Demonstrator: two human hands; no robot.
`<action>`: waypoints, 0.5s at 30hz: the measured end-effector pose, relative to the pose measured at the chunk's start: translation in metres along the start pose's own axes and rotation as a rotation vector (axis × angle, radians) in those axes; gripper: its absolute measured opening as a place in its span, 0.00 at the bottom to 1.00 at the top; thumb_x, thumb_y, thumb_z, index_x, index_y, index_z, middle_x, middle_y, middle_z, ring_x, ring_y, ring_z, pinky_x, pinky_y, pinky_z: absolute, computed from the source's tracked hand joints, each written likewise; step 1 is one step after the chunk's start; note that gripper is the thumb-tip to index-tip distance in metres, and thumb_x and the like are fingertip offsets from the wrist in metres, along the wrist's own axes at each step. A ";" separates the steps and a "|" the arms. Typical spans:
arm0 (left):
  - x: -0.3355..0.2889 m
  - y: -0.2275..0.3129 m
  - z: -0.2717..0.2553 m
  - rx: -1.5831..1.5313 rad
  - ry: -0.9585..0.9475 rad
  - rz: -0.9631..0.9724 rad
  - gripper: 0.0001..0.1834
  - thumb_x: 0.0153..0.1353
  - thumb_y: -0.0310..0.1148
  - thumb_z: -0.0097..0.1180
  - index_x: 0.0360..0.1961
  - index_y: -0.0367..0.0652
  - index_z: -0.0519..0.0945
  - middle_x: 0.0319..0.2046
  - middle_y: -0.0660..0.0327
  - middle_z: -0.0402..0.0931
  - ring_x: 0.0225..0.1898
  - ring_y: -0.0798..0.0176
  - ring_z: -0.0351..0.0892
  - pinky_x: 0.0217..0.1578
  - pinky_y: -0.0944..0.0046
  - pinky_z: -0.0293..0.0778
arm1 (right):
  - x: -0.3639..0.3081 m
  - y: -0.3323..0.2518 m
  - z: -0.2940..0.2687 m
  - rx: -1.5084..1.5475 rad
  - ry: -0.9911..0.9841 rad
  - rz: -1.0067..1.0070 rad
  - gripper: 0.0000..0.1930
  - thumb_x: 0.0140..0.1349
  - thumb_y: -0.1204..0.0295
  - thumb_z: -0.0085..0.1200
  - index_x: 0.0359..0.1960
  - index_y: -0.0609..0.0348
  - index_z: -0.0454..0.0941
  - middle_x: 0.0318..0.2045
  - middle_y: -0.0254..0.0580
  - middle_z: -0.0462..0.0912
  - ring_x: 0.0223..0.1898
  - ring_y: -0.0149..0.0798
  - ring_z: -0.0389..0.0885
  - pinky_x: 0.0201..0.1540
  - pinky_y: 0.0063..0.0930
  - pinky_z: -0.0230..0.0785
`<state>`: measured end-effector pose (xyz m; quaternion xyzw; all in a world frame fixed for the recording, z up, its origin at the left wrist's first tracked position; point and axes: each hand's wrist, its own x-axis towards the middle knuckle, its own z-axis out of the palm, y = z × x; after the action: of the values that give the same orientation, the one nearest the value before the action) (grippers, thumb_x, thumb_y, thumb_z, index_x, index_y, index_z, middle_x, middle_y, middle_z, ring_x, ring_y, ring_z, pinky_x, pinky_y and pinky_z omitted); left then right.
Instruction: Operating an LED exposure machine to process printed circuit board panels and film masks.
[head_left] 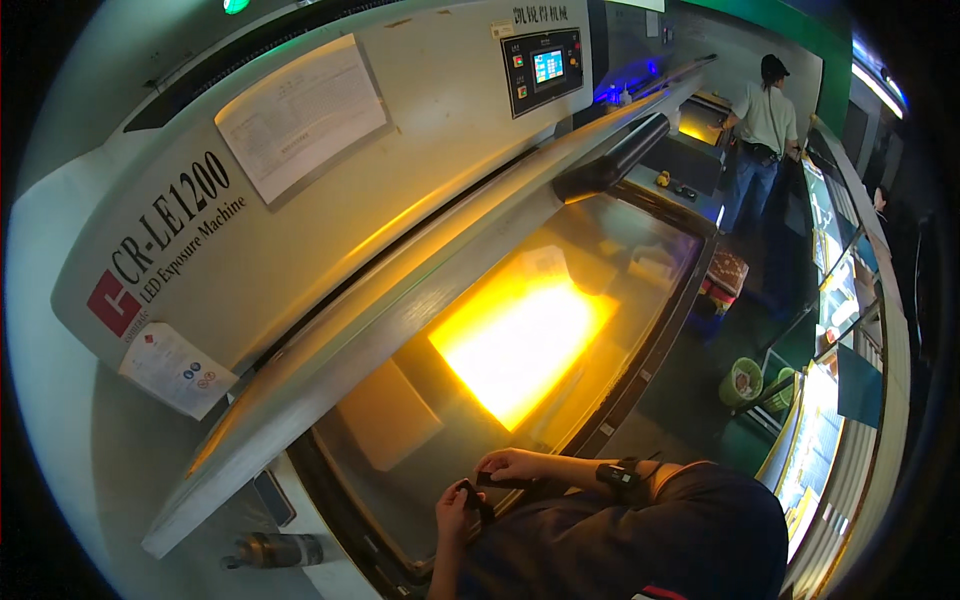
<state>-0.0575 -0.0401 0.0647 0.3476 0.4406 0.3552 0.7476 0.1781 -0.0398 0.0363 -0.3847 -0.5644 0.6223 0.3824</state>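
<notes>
Both hands are close together over the near left part of a lit glass bed (460, 370) in a large machine. My left hand (453, 517) is closed, with a small black object (466, 489) showing at its thumb and fingertips. Just to the right, my right hand (508, 464) pinches a dark, flat piece (505, 482). Whether the two dark pieces are joined, and what kind of thing they are, I cannot make out. A black device (620, 477) is strapped to my right wrist. Yellow light glows in a bright rectangle (520, 335) on the bed.
The machine's pale raised cover (330, 250) slants over the bed's far side, with a control panel (543, 70) at its top right. A black roller (612, 165) lies at the bed's far end. A person (765, 130) stands beyond. Green baskets (741, 382) and a lit rack (825, 420) are right.
</notes>
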 end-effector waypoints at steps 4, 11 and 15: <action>-0.001 -0.002 -0.003 0.016 -0.005 0.022 0.12 0.68 0.23 0.50 0.51 0.32 0.76 0.36 0.52 0.79 0.38 0.54 0.85 0.45 0.56 0.82 | 0.000 -0.001 -0.001 0.033 -0.074 0.104 0.19 0.64 0.74 0.54 0.57 0.58 0.74 0.46 0.40 0.82 0.47 0.32 0.78 0.52 0.31 0.72; 0.002 -0.013 -0.016 -0.051 -0.092 0.059 0.10 0.67 0.21 0.50 0.48 0.32 0.76 0.39 0.50 0.80 0.42 0.53 0.84 0.49 0.53 0.80 | -0.001 -0.008 -0.006 0.200 0.019 0.073 0.14 0.66 0.77 0.53 0.53 0.55 0.77 0.35 0.27 0.79 0.39 0.23 0.74 0.46 0.21 0.69; 0.004 -0.017 -0.021 -0.107 -0.147 0.080 0.08 0.67 0.21 0.49 0.46 0.32 0.76 0.39 0.50 0.80 0.42 0.52 0.84 0.51 0.51 0.79 | 0.000 -0.009 -0.007 0.189 0.013 0.078 0.13 0.67 0.74 0.55 0.52 0.55 0.78 0.35 0.26 0.79 0.38 0.21 0.74 0.44 0.19 0.69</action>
<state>-0.0707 -0.0413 0.0408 0.3494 0.3506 0.3812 0.7808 0.1849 -0.0366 0.0445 -0.3728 -0.4852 0.6847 0.3959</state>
